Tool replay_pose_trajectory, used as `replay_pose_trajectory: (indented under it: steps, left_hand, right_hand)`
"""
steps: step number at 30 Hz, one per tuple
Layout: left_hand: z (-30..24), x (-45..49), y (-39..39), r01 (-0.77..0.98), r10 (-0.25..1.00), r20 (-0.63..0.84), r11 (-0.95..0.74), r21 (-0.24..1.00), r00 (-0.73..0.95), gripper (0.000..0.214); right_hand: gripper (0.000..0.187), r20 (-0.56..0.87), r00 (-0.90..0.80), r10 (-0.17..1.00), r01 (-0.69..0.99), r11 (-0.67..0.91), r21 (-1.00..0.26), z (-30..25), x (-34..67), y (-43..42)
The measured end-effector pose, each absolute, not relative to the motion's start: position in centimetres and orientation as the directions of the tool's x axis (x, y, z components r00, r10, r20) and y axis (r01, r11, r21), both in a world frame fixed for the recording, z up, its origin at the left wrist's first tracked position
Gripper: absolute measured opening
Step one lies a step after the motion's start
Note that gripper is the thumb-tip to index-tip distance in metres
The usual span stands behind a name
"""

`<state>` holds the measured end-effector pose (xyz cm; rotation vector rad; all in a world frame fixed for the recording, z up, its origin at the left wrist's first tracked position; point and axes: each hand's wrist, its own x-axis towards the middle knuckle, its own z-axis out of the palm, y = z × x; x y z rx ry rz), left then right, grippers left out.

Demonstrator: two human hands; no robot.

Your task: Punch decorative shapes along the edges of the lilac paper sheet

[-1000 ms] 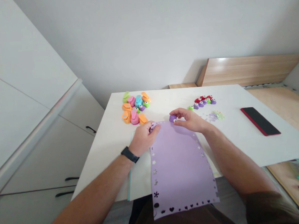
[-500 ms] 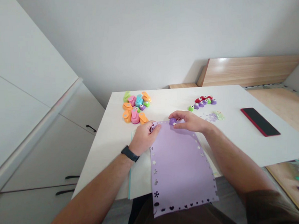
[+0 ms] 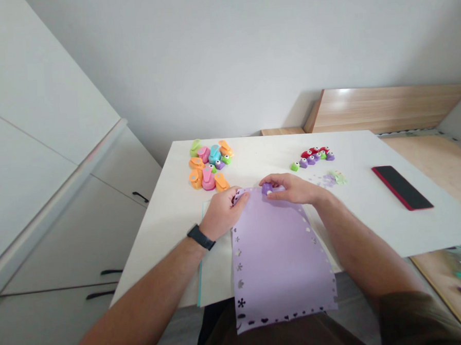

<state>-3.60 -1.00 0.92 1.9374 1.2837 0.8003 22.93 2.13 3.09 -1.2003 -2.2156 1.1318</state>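
Note:
A purple sheet of paper (image 3: 277,262) with punched shapes along its edges hangs from the table's edge toward my lap. My left hand (image 3: 227,208) pinches its far left corner, thumb on top. At the sheet's far edge, my right hand (image 3: 293,187) is closed around a small purple craft punch (image 3: 267,188), with the thumb near its white button. The punch sits at the paper's edge; whether the edge lies inside its slot I cannot tell. Under the purple sheet lie pale sheets (image 3: 215,266) with a light blue-green edge.
Large lever punches (image 3: 208,179) in orange, pink, blue and green stand at the back left. Small punches (image 3: 311,160) in red, purple and green stand at the back right, near paper cut-outs (image 3: 331,179). A black and red flat object (image 3: 402,187) lies far right.
The purple sheet has bowed slightly, its right edge shifting a little. The punch has moved barely to the right, its button now turned slightly. My left hand keeps its hold.

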Motion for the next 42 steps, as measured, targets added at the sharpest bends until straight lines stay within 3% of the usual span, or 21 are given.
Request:
replay_pose_trajectory:
  steps: [42]
  left_hand:
    - [0.5, -3.5, -0.9, 0.543, 0.939, 0.121, -0.289, 0.788, 0.323, 0.036]
  right_hand:
    - [0.026, -0.048, -0.48, 0.876, 0.559, 0.264, -0.786, 2.1, 22.3, 2.2]
